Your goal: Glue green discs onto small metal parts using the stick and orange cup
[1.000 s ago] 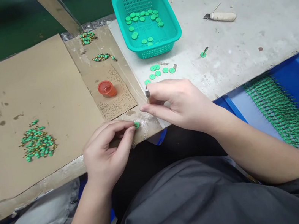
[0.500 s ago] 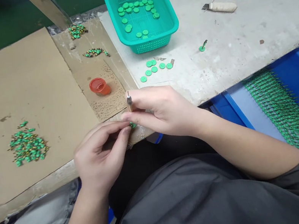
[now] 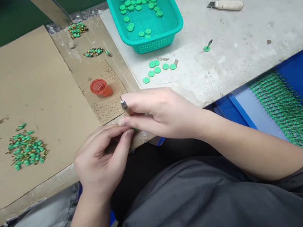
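a small green piece [image 3: 135, 129], mostly hidden, is pinched by the thumb and forefinger of the left hand [image 3: 100, 154] at the edge of the bench [image 3: 235, 55], apparently so that it is steadied close to the body. a slim tool [image 3: 125, 109] is pinched pen-like between the thumb and forefinger of the right hand [image 3: 158, 112], its thin tip turned upward, probably for fine control; whether its lower end touches the piece cannot be told. loose green discs [image 3: 157, 70] are laid before the teal basket [image 3: 154, 45], presumably for easy reach.
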Available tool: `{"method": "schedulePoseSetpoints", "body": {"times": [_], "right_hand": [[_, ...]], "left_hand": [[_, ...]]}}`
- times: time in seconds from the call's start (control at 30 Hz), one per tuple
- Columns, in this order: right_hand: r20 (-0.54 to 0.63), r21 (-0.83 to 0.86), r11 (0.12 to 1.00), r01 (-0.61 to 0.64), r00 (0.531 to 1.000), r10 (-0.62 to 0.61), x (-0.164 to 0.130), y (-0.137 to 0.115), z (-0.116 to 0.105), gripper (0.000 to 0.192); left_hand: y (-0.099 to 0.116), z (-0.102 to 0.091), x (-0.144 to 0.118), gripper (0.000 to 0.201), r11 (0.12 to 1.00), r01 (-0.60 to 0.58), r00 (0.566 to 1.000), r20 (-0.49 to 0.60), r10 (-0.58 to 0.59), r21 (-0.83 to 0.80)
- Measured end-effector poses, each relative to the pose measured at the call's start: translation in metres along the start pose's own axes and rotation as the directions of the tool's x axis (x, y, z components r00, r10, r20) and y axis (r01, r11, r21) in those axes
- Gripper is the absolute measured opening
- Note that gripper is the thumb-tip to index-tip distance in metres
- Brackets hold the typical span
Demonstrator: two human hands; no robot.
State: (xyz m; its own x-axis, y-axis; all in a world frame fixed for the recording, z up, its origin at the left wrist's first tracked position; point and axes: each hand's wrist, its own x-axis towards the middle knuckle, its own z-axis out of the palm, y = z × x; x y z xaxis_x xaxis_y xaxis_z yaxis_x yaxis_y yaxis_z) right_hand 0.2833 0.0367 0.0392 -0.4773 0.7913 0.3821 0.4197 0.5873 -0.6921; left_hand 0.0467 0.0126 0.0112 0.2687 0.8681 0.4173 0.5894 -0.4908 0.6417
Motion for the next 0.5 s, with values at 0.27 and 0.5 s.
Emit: {"method": "schedulePoseSetpoints", "body": {"times": [0.27,0.5], "right_hand": [[-0.011,0.008,1.0,0.006,1.0,-0.005,-0.0007,0.0002,0.0005,0.019],[-0.041,0.049,0.998,0.034,0.999,-0.032,0.0025,0.001,0.003,0.016]], "left_hand": [[-0.0014,-0.0002,-0.0013,0.006,0.999,0.035,0.999,-0.004,-0.035,-0.005],[-0.0002,-0.0006,-0.0018,0.013,1.0,0.017,1.0,0.005,-0.017,-0.019]]}}
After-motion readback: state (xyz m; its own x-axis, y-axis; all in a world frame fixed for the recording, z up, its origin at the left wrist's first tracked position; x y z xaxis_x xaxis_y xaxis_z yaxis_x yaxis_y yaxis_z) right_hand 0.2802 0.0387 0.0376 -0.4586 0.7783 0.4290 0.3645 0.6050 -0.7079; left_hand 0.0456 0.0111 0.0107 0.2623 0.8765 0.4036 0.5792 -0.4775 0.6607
